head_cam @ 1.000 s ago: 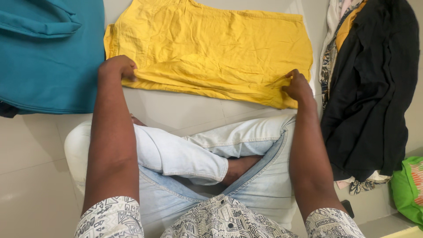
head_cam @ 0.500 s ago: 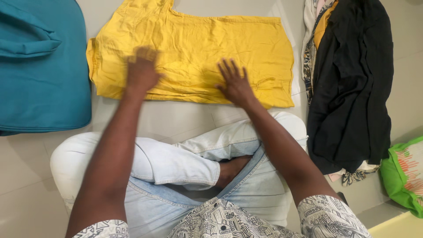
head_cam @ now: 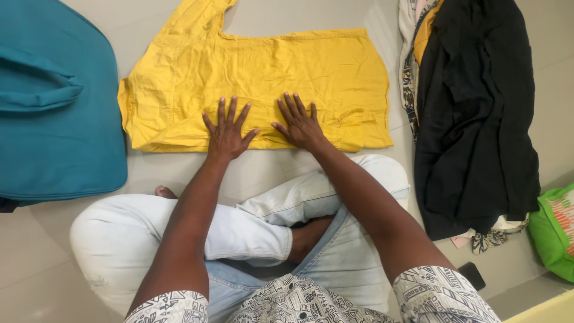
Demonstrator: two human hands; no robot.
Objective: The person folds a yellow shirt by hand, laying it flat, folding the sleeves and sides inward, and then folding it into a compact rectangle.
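Both hands have drawn in toward the middle of the yellow garment since half a second ago, when they were spread further apart and the left one was blurred in motion; a second ago they pinched the near hem at its two ends. Now the left hand lies flat on the cloth, fingers fanned wide and pointing away from the body, palm down — nothing is held in it. Just to its right the right hand rests the same way, splayed and pressed on the fabric, its thumb close to the left hand's thumb but apart from it.

That garment lies folded and spread on the pale tiled floor, its long near edge running under the heels of both palms, so most of the cloth lies beyond the fingertips and out to either side. One sleeve or strap end angles up from its far left corner.

Left of the yellow garment, close by its edge, sits a large teal fabric piece with a rolled fold across it. Right of the garment lies a black garment heaped over patterned and pale clothes, and further right a green bag shows at the frame edge. Nearer than the garment are the person's crossed legs in light blue jeans — one bare foot tucked between them.
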